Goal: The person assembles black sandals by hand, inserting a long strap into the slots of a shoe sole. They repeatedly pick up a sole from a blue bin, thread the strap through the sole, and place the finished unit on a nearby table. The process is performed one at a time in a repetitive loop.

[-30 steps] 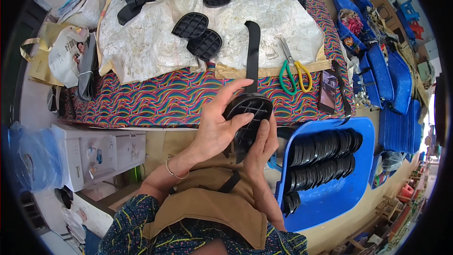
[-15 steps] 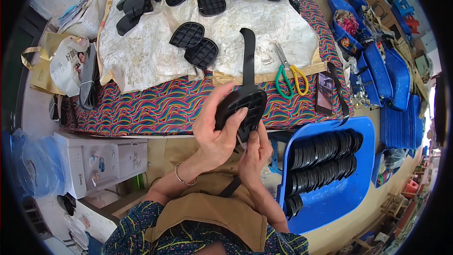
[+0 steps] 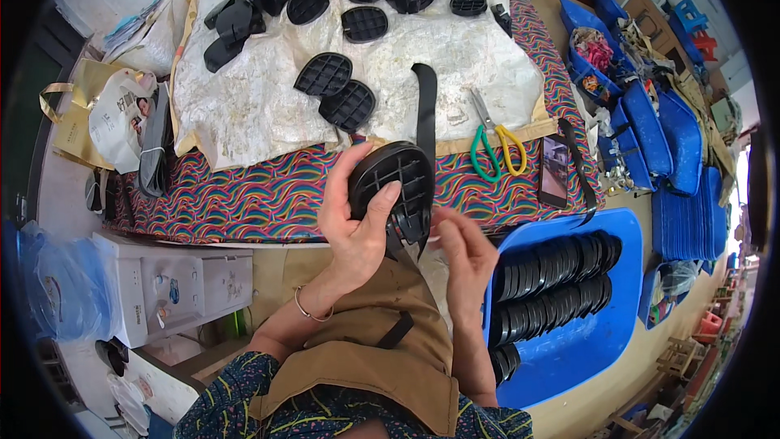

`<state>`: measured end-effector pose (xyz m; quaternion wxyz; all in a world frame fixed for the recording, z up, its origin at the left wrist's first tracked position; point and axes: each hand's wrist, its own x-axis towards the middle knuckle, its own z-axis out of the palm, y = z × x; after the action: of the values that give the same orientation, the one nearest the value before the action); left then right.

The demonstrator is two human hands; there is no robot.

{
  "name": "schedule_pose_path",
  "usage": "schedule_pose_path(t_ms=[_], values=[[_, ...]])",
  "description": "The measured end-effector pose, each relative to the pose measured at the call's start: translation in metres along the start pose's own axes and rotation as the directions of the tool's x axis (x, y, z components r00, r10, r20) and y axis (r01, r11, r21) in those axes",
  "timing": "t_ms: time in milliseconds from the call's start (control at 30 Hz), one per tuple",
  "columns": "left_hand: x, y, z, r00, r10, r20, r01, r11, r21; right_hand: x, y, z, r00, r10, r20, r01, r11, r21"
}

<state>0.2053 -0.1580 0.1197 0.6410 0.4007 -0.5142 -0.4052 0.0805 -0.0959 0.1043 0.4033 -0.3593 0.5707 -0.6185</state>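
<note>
The left hand gripped a black pad, its thumb pressed over the ribbed face and its fingers wrapped round the left edge and behind. The right hand was just beside the pad's lower end, fingers curled and blurred; whether they pinched anything could not be told.

The pad was up in front of the person, tilted with its ribbed face showing, above the near edge of the cloth-covered surface. It looked like moulded plastic or hard rubber: probably light, stiff and hard to break. The smooth outer rim might have slid under dry fingers, while the raised ribs seemed to offer good purchase, so a thumb on the grid with fingers behind looked the surest hold. The lower end, with its small dark parts, seemed the fiddly spot, better suited to fingertips.

Beyond the pad's upper right edge, a black strap lay on a stained white sheet; whether it joined the pad was hidden. It looked flat, thin and bendable, easiest to pinch across its width.

Farther out, two similar pads lay touching to the left, scissors and a phone to the right. Below these, a blue tub held rows of black curved pieces.
</note>
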Motion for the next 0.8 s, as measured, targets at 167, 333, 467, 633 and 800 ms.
schedule_pose_path(t_ms=[167,333,467,633,800], values=[[-0.013,-0.002,0.024,0.995,0.094,-0.038,-0.084,0.974,0.209,-0.007,0.000,-0.013,0.998,0.063,0.000,-0.063,0.996,-0.070],[-0.016,-0.028,0.022,0.954,0.284,-0.099,-0.275,0.957,0.095,0.008,0.057,-0.003,0.991,-0.034,0.127,0.042,0.997,-0.059],[-0.039,-0.024,0.031,0.966,0.257,0.034,-0.259,0.962,0.082,-0.018,0.066,-0.021,0.993,-0.103,0.051,0.105,0.994,-0.039],[-0.054,-0.021,0.020,0.975,0.154,0.158,-0.153,0.988,-0.020,-0.057,0.069,-0.006,0.993,-0.011,-0.120,0.024,0.994,0.111],[-0.066,-0.016,0.022,0.969,0.034,0.244,-0.011,0.995,-0.097,-0.085,0.056,-0.017,0.982,0.025,-0.189,-0.008,0.996,0.091]])
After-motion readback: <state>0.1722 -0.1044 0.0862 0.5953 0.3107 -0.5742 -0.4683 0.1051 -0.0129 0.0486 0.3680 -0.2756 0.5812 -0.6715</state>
